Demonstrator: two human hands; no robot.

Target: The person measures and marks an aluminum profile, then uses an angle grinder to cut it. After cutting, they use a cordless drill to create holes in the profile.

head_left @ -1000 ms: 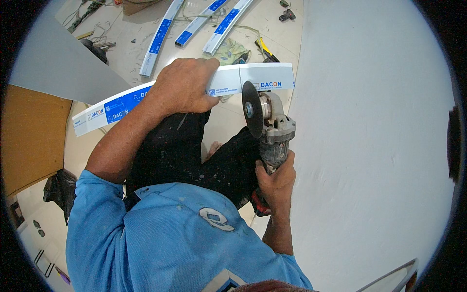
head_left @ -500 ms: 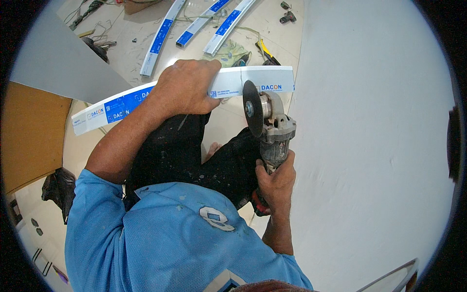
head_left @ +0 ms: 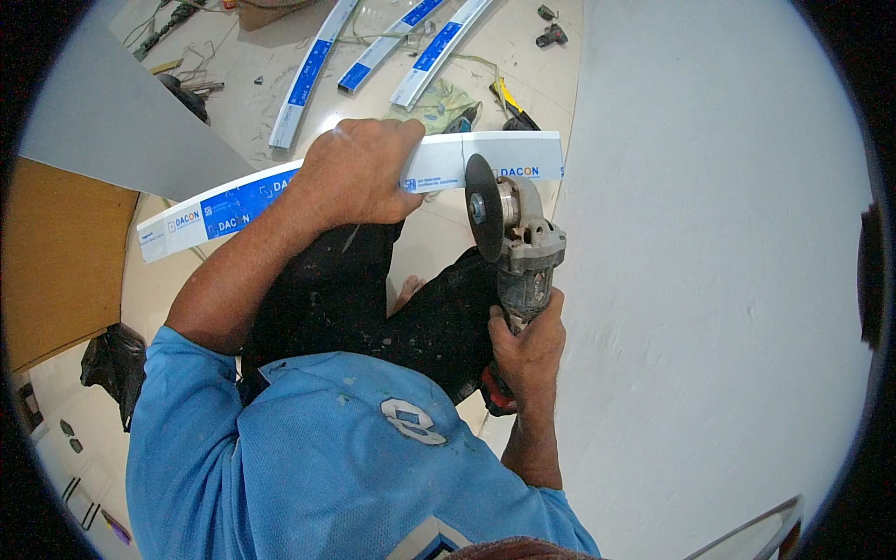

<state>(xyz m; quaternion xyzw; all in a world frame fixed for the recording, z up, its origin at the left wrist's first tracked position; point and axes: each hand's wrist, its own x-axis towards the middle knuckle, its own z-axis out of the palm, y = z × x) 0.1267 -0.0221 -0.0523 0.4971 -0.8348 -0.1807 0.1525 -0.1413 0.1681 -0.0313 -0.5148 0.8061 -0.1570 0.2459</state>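
The left hand (head_left: 362, 173) grasps a blue-and-white bar (head_left: 439, 159) crossing twelve o'clock; the right hand (head_left: 529, 343), at four o'clock, is wrapped round a grinder (head_left: 529, 266), its disc (head_left: 483, 238) overlapping the bar in view.

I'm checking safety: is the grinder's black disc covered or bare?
Bare on the side facing the camera: the black disc on the grinder shows its whole face, with no cover over it.

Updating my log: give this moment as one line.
left hand: gripping bar; right hand: holding grinder; disc: overlapping bar's near edge in view; contact: unclear
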